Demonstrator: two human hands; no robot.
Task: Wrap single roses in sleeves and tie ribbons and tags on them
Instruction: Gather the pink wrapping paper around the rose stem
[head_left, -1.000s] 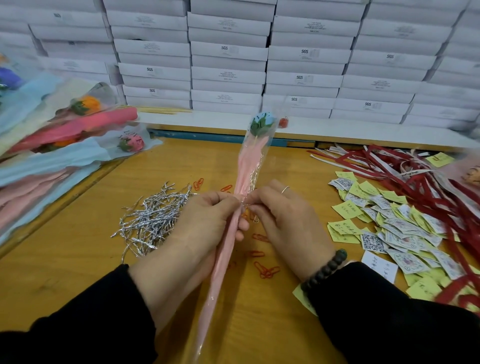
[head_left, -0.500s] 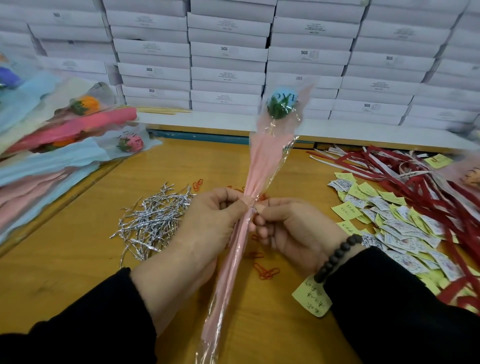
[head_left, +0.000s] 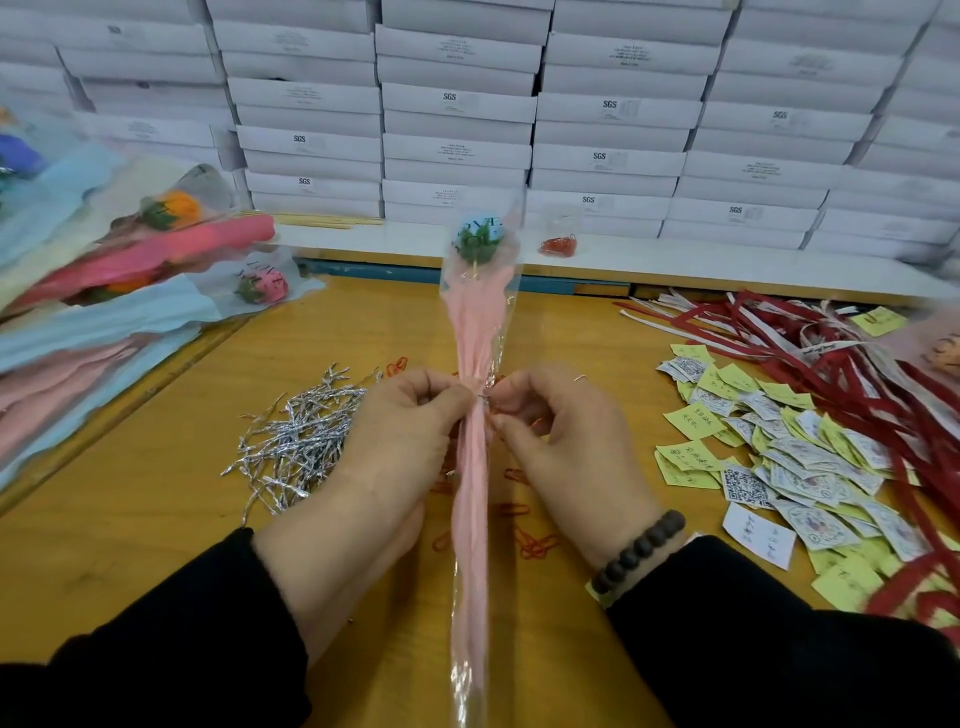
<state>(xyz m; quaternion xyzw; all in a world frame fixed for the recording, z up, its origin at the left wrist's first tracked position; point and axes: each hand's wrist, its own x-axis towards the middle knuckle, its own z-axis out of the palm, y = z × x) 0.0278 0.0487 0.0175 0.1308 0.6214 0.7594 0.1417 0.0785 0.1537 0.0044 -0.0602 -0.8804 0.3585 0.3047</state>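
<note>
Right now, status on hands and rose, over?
Left hand grips sleeved rose. Right hand pinches silver twist tie at the sleeve. Nothing in the way.

Both hands (head_left: 405, 436) (head_left: 566, 431) pinch, seemingly, a twist tie (head_left: 483, 399) round the sleeved rose (head_left: 475, 364).

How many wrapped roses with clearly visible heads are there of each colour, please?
Pale blue rose in the pink-lined clear sleeve, held: 1
Orange rose in a clear sleeve: 1
Pink rose in a clear sleeve: 1
Total: 3, leaving out blurred ones at the edges.
</note>
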